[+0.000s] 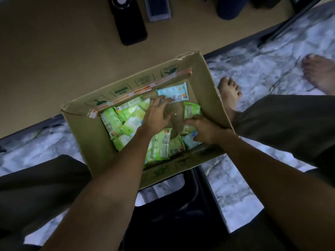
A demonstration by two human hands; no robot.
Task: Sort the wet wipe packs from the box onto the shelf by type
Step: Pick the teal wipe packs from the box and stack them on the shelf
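- The right hand (203,130) is reaching into the near right corner of the cardboard box (87,134), its fingers curling over a small green pack (191,110) that is standing on edge against the box wall; how firm the grip is cannot be told, since the fingertips are lying hidden behind the knuckles.
- The left hand (157,115) is hovering with fingers spread and relaxed, holding nothing, its fingertips lying just beside a pale blue pack (174,92) near the far wall.
- Green wet wipe packs (126,120) are lying jumbled and overlapping across the left and middle of the box floor; they are flat, glossy plastic pouches with printed labels too blurred to read.
- Another bluish pack is peeking out under the right hand, mostly covered.
- The box is sitting open, its flaps torn at the edges, with orange-striped tape (145,87) running along the far flap.
- The box is resting on a marbled floor (253,75), with bare feet (229,91) beside it.
- A tan bench (54,51) is carrying a dark device (128,24), which is cut off at the top edge.
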